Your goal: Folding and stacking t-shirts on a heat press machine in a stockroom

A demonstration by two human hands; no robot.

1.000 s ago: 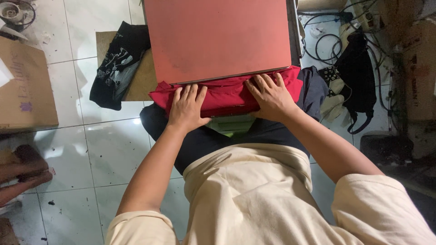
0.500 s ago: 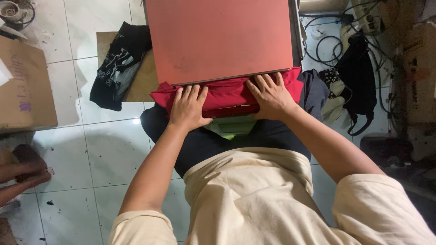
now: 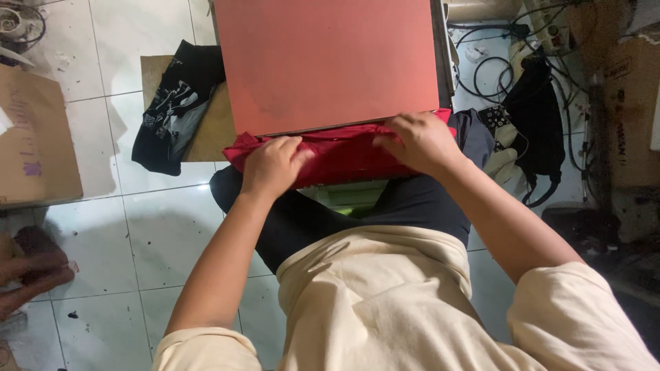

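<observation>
**Red cloth at near edge of pad**

My left hand [image 3: 273,165] and right hand [image 3: 419,141] pinch the red cloth [image 3: 340,154], bunched along the salmon pad [image 3: 326,62]'s near edge, long axis left-right. White tiled floor [image 3: 151,227]; black shirt [image 3: 175,106] on cardboard, cables [image 3: 491,69] at right.

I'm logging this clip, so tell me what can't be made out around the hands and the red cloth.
Head view only:
- Red cloth: its far part lies under the salmon board; its full shape is hidden.
- Left hand and right hand: palms face down, so the grip cannot be told.
- Salmon board: cut off by the top edge.
</observation>
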